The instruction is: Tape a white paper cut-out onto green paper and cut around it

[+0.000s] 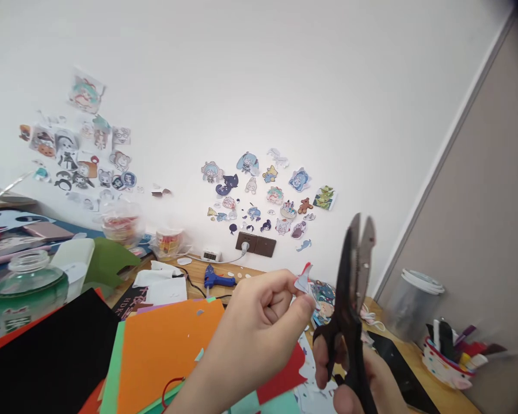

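My left hand (267,322) pinches a small paper cutout (303,280), pale grey-blue with a red edge, between thumb and forefinger. Beside it, my right hand (349,368) is wrapped around the handles of black-handled scissors (349,305). The blades point upward and stand slightly apart, to the right of the cutout and not touching it. Beneath my left forearm lie sheets of orange paper (168,351), and a piece of red paper (287,374) shows below my hands among white and light-blue scraps.
A blue glue gun (218,279) lies at the back near a brown wall socket (255,244). Black paper (52,356) and a green jar (28,290) are on the left. At right stand a lidded bucket (414,305), a dark tablet-like slab (403,371) and a pen holder (444,365).
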`<act>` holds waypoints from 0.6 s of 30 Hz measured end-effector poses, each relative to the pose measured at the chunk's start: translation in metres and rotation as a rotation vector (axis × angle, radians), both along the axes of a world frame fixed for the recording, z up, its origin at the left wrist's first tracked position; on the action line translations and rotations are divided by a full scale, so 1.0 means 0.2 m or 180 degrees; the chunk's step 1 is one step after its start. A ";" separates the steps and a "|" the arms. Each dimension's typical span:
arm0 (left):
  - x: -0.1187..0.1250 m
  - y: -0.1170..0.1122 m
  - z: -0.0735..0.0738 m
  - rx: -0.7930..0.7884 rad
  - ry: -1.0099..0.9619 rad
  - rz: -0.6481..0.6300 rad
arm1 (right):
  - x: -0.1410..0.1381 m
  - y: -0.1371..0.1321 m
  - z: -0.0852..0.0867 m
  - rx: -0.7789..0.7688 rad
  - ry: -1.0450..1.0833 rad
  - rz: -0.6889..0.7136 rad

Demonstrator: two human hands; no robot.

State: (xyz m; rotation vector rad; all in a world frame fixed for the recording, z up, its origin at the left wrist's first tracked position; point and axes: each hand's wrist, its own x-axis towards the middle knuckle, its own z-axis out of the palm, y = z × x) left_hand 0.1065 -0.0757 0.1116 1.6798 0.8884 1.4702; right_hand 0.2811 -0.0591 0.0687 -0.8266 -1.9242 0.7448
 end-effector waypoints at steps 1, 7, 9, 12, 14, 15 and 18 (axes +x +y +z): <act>0.01 0.01 0.00 -0.0021 0.0046 -0.0053 | 0.01 0.01 0.00 0.0128 0.0103 0.0011; 0.07 0.03 -0.04 0.0054 0.0428 -0.0214 | 0.04 0.02 -0.03 0.0558 0.0971 0.0071; 0.09 0.04 -0.05 0.0111 0.0524 -0.0320 | 0.01 0.01 -0.03 0.0501 0.1265 -0.0252; 0.12 0.05 -0.06 0.0256 0.0571 -0.0400 | 0.00 -0.01 -0.01 0.0612 0.1498 -0.0683; 0.13 0.05 -0.07 0.0355 0.0560 -0.0432 | 0.01 0.00 0.01 0.0901 0.1337 -0.0675; 0.13 0.05 -0.07 0.0379 0.0540 -0.0455 | 0.02 0.00 0.01 0.1018 0.1216 -0.0653; 0.14 0.06 -0.08 0.0412 0.0502 -0.0464 | 0.03 0.01 0.02 0.1039 0.1186 -0.0852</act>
